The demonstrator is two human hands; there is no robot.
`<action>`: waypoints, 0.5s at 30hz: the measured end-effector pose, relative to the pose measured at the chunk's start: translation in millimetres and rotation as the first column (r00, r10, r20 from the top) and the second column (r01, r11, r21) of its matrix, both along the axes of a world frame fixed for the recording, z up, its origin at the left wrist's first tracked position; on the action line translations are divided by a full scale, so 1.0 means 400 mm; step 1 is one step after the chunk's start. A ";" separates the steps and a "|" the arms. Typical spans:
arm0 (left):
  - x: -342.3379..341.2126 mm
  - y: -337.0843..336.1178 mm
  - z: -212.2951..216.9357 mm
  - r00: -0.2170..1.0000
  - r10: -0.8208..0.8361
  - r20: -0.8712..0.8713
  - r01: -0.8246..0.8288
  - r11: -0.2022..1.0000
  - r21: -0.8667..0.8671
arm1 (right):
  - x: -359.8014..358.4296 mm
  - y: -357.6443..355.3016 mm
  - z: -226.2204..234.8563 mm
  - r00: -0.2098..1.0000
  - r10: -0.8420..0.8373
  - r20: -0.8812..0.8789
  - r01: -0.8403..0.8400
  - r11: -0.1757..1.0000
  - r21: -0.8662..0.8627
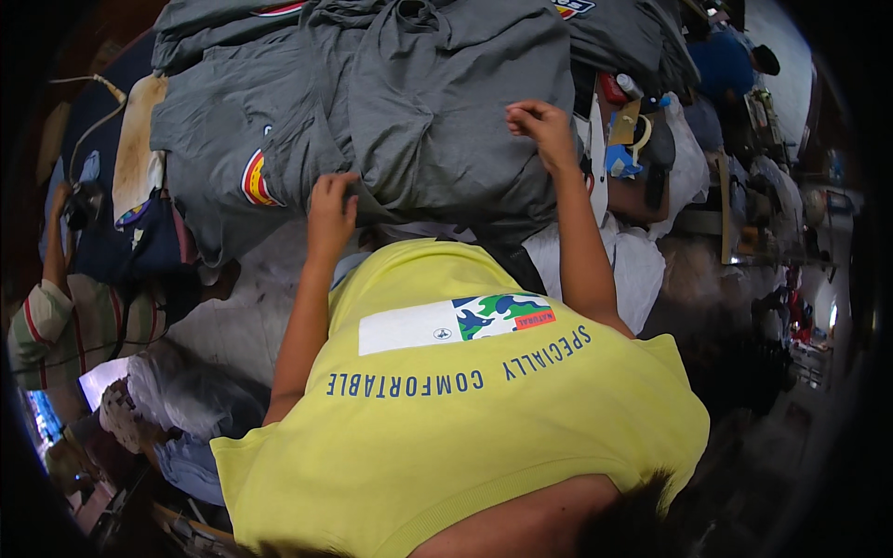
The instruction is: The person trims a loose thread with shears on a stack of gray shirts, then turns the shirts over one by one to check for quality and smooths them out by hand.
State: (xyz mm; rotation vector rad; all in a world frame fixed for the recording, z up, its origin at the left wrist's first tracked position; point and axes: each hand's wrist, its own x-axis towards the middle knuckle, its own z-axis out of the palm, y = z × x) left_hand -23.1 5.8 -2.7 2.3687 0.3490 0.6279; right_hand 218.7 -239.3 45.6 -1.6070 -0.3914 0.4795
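Observation:
Dark grey shirts (pixel 446 121) lie spread and layered across the work surface in front of me. A round red, yellow and white patch (pixel 258 179) shows on the cloth at the left. My left hand (pixel 332 206) rests at the near edge of the grey cloth, fingers lightly bent and thumb apart. Over the right part of the cloth is my right hand (pixel 544 132), its fingers curled in toward the thumb. Whatever it may hold there is too small to make out.
A co-worker in a striped shirt (pixel 112 312) sits at the left, one hand on a dark iron (pixel 86 205). Tape (pixel 642 135) and small items crowd the right side. White plastic sheeting (pixel 595 270) hangs beside me. Another person in blue (pixel 726 67) is farther back.

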 end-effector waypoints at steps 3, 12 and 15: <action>0.015 -0.012 0.029 0.983 -0.056 -0.173 0.117 0.923 0.365 | -0.019 -0.106 0.067 0.995 0.080 -0.057 -0.090 0.975 -0.202; 0.092 -0.045 0.162 0.943 -0.281 0.178 0.313 0.931 -0.189 | -0.190 -0.110 0.104 0.853 0.500 -0.148 -0.520 0.799 -0.301; 0.159 -0.093 0.250 0.906 -0.355 0.230 0.414 0.853 -0.317 | -0.271 0.052 0.127 0.875 0.472 0.112 -0.445 0.873 -0.202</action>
